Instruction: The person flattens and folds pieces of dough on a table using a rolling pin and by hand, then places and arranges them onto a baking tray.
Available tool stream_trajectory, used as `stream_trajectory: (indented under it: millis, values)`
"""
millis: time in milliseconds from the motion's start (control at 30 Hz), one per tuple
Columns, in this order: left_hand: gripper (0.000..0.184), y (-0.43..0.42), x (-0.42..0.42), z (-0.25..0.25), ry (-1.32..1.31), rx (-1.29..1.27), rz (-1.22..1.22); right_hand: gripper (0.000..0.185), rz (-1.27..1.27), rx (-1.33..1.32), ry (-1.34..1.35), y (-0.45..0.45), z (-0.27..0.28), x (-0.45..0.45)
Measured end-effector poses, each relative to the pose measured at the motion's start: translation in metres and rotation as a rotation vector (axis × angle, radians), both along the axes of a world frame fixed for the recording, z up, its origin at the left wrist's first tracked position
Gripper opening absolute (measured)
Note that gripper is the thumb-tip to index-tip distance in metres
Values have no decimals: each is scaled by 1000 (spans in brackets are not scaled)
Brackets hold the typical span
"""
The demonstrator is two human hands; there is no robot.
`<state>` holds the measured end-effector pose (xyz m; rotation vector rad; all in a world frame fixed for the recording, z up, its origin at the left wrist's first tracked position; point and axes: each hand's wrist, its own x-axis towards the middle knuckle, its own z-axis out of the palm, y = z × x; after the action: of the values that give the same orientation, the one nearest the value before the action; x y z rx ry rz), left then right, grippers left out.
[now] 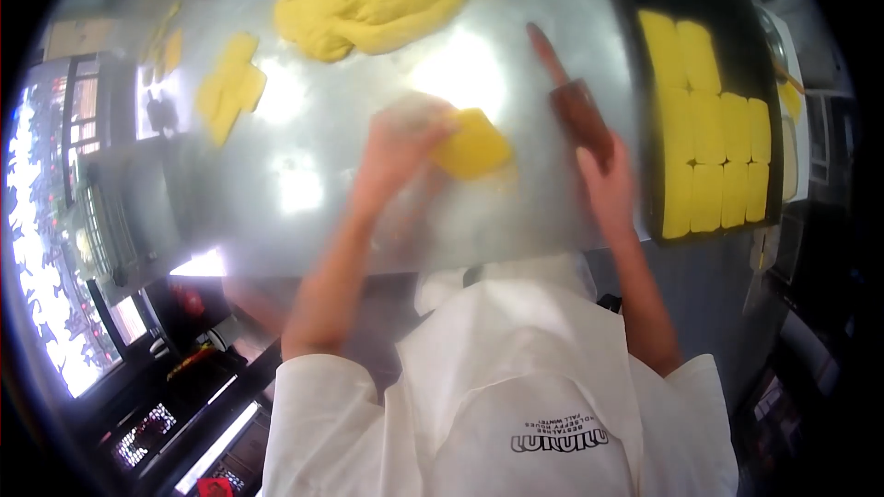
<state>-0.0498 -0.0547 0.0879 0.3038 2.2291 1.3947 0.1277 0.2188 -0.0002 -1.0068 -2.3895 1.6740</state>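
Head view: 1 black tray at the right holds about 10 flat yellow dough pieces, closely packed. Over the metal table, the left hand pinches the edge of 1 dough square; the right hand wraps the rolling pin's near end.

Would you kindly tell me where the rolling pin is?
In the head view, the rolling pin is in the right hand, left of the dark tray.

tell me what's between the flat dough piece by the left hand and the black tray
The brown rolling pin, with the right hand at its near end, plus metal tabletop on either side, shown in the head view.
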Motion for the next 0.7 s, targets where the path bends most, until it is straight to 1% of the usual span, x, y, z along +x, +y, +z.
stream_trajectory:
  millis: [33, 67, 100, 133, 200, 233, 267, 300, 333, 367, 400, 467, 533, 600, 700]
  values:
    - [28, -12, -10, 9, 68, -10, 33, 62, 20, 7, -7, 2, 0, -2]
    - [32, -27, -21, 12, 109, 103, 82, 62, 40, 14, -13, 3, -1, -4]
    - [32, -35, -32, 19, 176, 25, 142, 62, 52, 22, -20, 3, 1, -7]
    - [32, -37, -39, 29, 187, 44, 206, 62, 63, 31, -29, 3, 3, -8]
    - [26, -42, -53, 31, 341, -105, 255, 63, 88, 46, -55, 4, 10, -11]
    - [27, -48, -60, 19, 455, -148, 222, 64, 102, 53, -71, 4, 14, -12]
    - [28, -57, -66, -7, 568, -189, 187, 64, 114, 62, -85, 5, 16, -13]
    - [29, -67, -69, -37, 681, -233, 152, 64, 128, 65, -89, 6, 17, -14]
    - [33, -78, -67, -76, 871, -304, 64, 65, 141, 66, -93, 7, 18, -14]
    - [28, -80, -53, -107, 851, -464, 22, 65, 153, 67, -95, 7, 19, -14]
    - [25, -70, -37, -123, 826, -622, -21, 65, 164, 80, -107, 9, 19, -15]
    - [24, -31, 23, -103, 914, -440, -79, 66, 180, 105, -134, 12, 17, -15]
    - [32, -10, 69, -110, 961, -299, -99, 66, 182, 51, -94, 14, 16, -15]
    - [36, 5, 112, -100, 925, -230, -129, 66, 188, 13, -72, 14, 16, -15]
    - [41, 14, 145, -85, 775, -168, -146, 67, 206, 15, -78, 14, 21, -17]
